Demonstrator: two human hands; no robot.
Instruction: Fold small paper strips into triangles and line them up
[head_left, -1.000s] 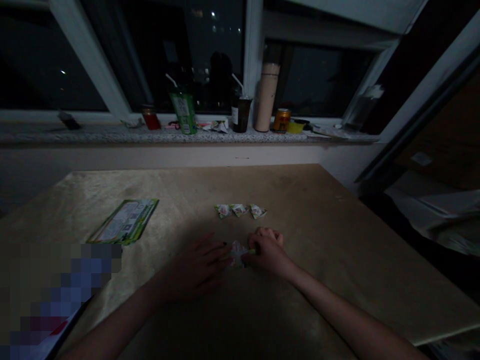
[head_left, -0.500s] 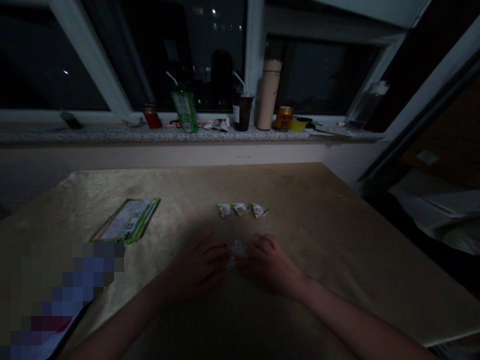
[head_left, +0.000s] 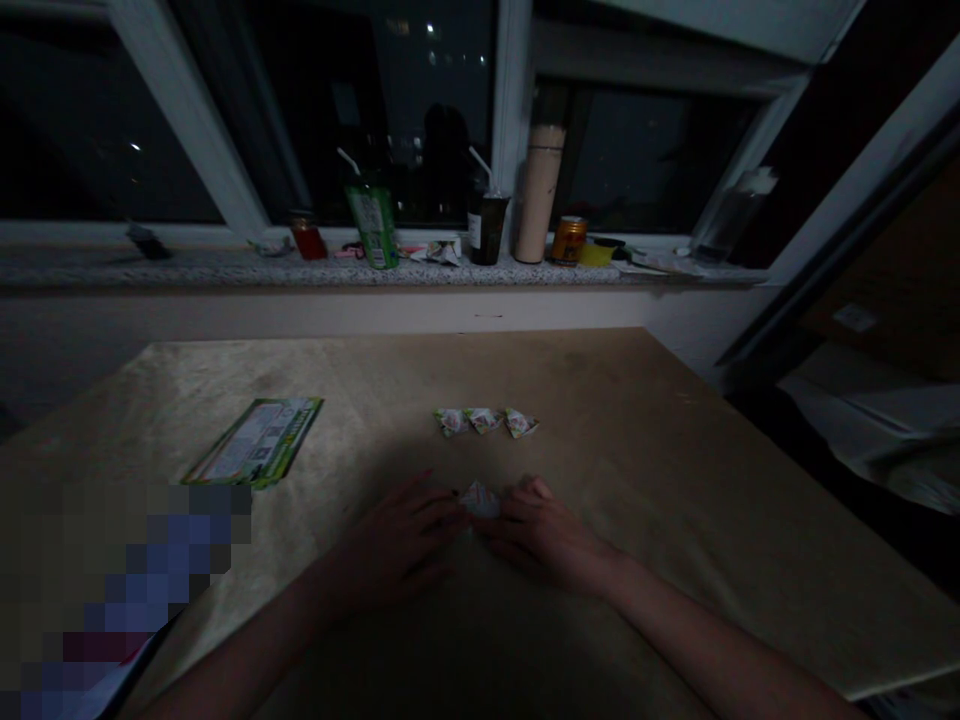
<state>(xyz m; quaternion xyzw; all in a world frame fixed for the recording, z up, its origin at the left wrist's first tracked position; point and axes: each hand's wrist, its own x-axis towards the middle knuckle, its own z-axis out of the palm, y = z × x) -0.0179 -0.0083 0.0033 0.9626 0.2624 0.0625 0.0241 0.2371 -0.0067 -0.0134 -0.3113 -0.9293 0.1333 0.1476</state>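
Between my hands on the brown table lies a small whitish folded paper piece (head_left: pixel 480 498) with a pointed top and faint print. My left hand (head_left: pixel 401 540) holds its left edge with the fingertips, one finger raised and stretched out. My right hand (head_left: pixel 540 530) has curled fingers on its right and lower edge. The paper's lower part is partly covered by fingertips and dark shadow. Just beyond it, three small folded paper triangles (head_left: pixel 485 420) with green and white print sit in a row, two of them touching.
A green printed packet (head_left: pixel 259 440) lies on the table (head_left: pixel 637 430) at left. Behind, the windowsill (head_left: pixel 435 275) bears a green can (head_left: pixel 373 225), a dark cup with a straw (head_left: pixel 487 230), a pink flask (head_left: pixel 540 195), a golden can (head_left: pixel 570 240) and a red jar (head_left: pixel 307 238).
The folded paper has turned or flattened between my fingers, and more of its printed face shows. My hands have shifted only slightly. The triangles stay in their row.
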